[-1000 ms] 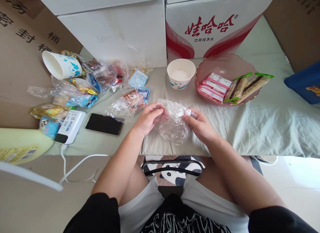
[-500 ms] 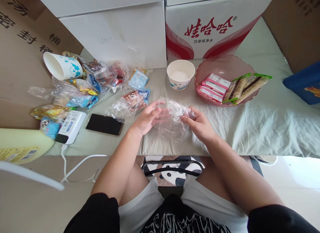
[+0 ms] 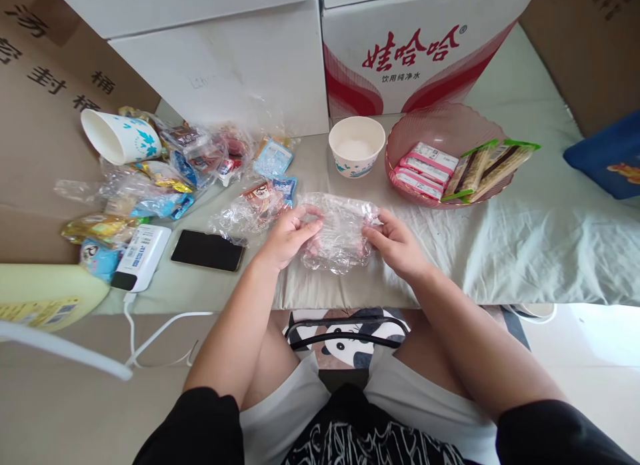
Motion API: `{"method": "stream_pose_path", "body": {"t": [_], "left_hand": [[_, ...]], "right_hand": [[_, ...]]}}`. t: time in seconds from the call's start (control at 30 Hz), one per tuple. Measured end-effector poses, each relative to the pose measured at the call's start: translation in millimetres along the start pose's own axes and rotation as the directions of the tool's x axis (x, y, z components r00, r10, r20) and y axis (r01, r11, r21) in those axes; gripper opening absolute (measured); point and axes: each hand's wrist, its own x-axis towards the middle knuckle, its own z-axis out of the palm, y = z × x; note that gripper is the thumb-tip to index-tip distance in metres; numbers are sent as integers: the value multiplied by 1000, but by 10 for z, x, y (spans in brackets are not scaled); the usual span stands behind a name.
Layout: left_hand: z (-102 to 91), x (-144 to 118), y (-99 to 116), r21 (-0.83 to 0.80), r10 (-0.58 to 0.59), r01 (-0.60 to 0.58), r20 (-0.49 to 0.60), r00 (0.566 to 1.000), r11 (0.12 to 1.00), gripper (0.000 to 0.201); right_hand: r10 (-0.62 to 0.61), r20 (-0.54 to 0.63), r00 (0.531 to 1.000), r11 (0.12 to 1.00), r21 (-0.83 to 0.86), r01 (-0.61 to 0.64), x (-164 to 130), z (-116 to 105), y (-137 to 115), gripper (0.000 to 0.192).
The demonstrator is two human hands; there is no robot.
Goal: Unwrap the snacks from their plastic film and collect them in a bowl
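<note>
A clear plastic bag [image 3: 337, 230] lies stretched crosswise over the counter [image 3: 500, 252], its long axis left to right, left hand [image 3: 285, 235] and right hand [image 3: 395, 242] pinching opposite ends.

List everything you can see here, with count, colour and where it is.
clear bag: one, transparent, table front, between both hands
bowl: one, pink, right rear, holding pink packs and green-edged biscuit packs
upright cup: one, white, left of bowl
tipped cup: one, white and blue, far left
snack packs: many, mixed colours, left in clear wrappers
phone: one, black, left of left hand
power bank: one, white, left of phone
boxes: two, white, rear
left hand: on bag's left edge
right hand: on bag's right edge
</note>
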Motion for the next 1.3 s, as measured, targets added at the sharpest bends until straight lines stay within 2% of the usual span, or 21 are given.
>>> {"method": "stream_pose_path", "body": {"t": [0.13, 0.2, 0.3, 0.4, 0.43, 0.5, 0.53, 0.57, 0.6, 0.67, 0.73, 0.77, 0.83, 0.93, 1.0, 1.03, 1.13, 1.2, 1.23, 1.27, 1.3], "left_hand": [[-31, -32, 90, -112, 47, -48, -13, 999, 993, 27], [-66, -41, 116, -128, 94, -90, 26, 995, 988, 28], [-107, -42, 98, -50, 124, -121, 41, 991, 991, 37], [-103, -20, 18, 162, 194, -175, -104, 976, 971, 24], [-92, -11, -12, 234, 267, -220, -193, 944, 947, 24], [-56, -1, -64, 376, 445, -304, -381, 811, 875, 24], [-30, -4, -82, 437, 514, -326, -438, 738, 839, 21], [3, -11, -93, 475, 553, -336, -452, 700, 813, 18], [43, -21, -98, 483, 562, -348, -425, 709, 804, 16], [146, -42, -99, 402, 493, -369, -267, 828, 838, 22], [257, -52, -92, 257, 371, -343, -71, 926, 904, 44], [307, -51, -89, 190, 324, -317, -7, 946, 929, 54], [372, -41, -87, 115, 271, -273, 36, 962, 955, 61], [358, -15, -101, 171, 314, -302, -48, 948, 938, 50], [288, 16, -106, 277, 424, -367, -182, 887, 888, 41], [246, 43, -96, 345, 497, -398, -274, 823, 850, 36], [164, 188, 43, 572, 667, -368, -502, 550, 733, 28], [190, 348, 242, 655, 727, -331, -539, 426, 680, 23], [229, 446, 366, 691, 763, -336, -521, 384, 640, 21], [283, 553, 498, 721, 792, -341, -490, 364, 603, 19], [347, 667, 631, 745, 811, -341, -456, 368, 573, 20]], "right_hand": [[-59, -14, 998, 988, 143, 61, -36, -5, -39, 21], [-68, -9, 998, 990, 127, 68, -51, -19, -57, 22], [-99, -46, 994, 993, -64, 96, -53, -27, -62, 34], [-123, -180, 976, 957, -281, 69, -33, 1, -45, 25], [-138, -237, 962, 947, -317, 57, -24, 15, -39, 24], [-182, -333, 925, 938, -341, 61, -12, 41, -33, 38], [-193, -363, 912, 937, -343, 62, -10, 53, -34, 38], [-198, -371, 907, 935, -348, 62, -11, 64, -39, 33], [-207, -355, 912, 931, -358, 72, -15, 75, -45, 24], [-254, -261, 931, 916, -374, 145, -30, 101, -61, 17], [-286, -100, 953, 916, -322, 241, -47, 136, -72, 22], [-272, -15, 962, 929, -263, 259, -54, 155, -75, 25], [-199, 116, 973, 974, -83, 209, -59, 190, -77, 29], [-107, 157, 982, 978, 196, 75, -33, 206, -80, 26], [-45, 76, 996, 969, 246, 25, 13, 186, -80, 26], [-4, 21, 1000, 974, 227, 0, 44, 171, -79, 25], [83, -102, 991, 988, 138, -68, 146, 129, -70, 21], [92, -106, 990, 991, 111, -80, 201, 121, -66, 18], [88, -94, 992, 991, 107, -78, 218, 123, -67, 16], [85, -80, 993, 991, 106, -76, 229, 126, -70, 15], [81, -68, 994, 992, 105, -74, 233, 129, -75, 14]]}}
